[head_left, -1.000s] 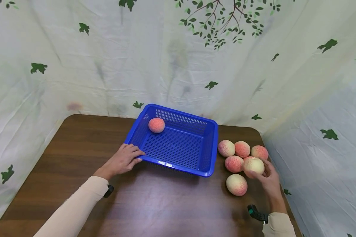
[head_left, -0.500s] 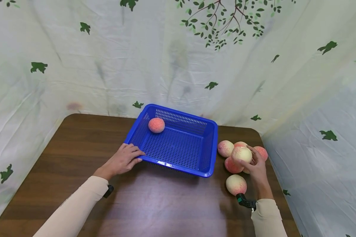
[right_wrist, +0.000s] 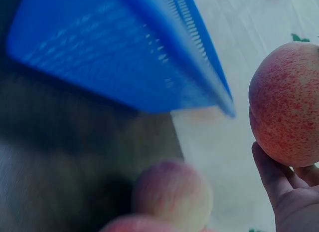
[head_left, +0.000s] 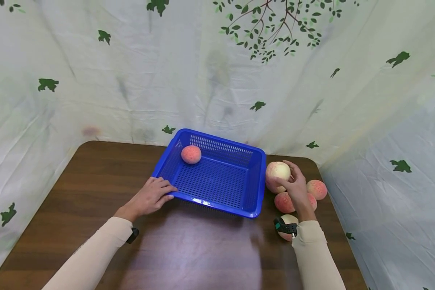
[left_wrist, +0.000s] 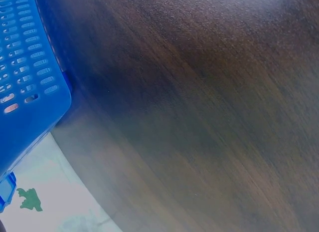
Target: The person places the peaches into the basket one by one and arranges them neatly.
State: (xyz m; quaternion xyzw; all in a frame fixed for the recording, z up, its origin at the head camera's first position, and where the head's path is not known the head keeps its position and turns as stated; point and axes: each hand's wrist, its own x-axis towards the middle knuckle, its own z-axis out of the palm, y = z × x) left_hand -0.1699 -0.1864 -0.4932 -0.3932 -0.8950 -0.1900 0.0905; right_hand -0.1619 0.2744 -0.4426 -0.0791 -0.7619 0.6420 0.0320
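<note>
My right hand (head_left: 298,188) holds a pale peach (head_left: 280,170) with a pink blush, beside the right wall of a blue plastic basket (head_left: 224,141). In the right wrist view this raised peach (right_wrist: 286,107) shows its red-speckled side, thumb and fingers against it; the basket wall (right_wrist: 149,62) stands to its left. My left hand (head_left: 150,196) grips the basket's near-left corner, fingers over the rim. That hand is outside the left wrist view, which shows the basket's outer wall (left_wrist: 30,117). One pink peach (head_left: 191,154) lies inside at the far left.
Several peaches lie on the brown table (head_left: 210,257) right of the basket: a red one (head_left: 284,203), one at the right edge (head_left: 317,189), and a pale one (head_left: 286,237) partly hidden by the right wrist strap. A leaf-printed white curtain (head_left: 130,80) hangs behind.
My right hand has lifted the pale peach from the group and carried it left, toward the basket's right side. The left hand and the basket have stayed in place.
</note>
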